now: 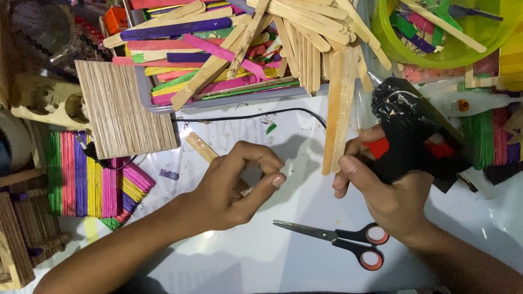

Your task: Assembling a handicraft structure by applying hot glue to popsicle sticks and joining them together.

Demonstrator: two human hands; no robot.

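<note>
My right hand [383, 190] grips a black glue gun [412, 127] with a red trigger, its body pointing up and to the right. My left hand [236, 184] hovers over the white table [293, 236] with thumb and fingers curled toward each other; a plain wooden stick [201, 147] lies partly under it, and I cannot tell whether the fingers pinch anything. A plain wooden craft stick [339, 109] stands on end between the two hands, close to my right fingers.
Scissors [343, 237] with black and red handles lie near the front. A grey tray [230, 46] heaped with plain and coloured sticks is at the back, a green bowl [449, 26] at back right. Stick panels [122, 108] and a rainbow mat [90, 175] lie left.
</note>
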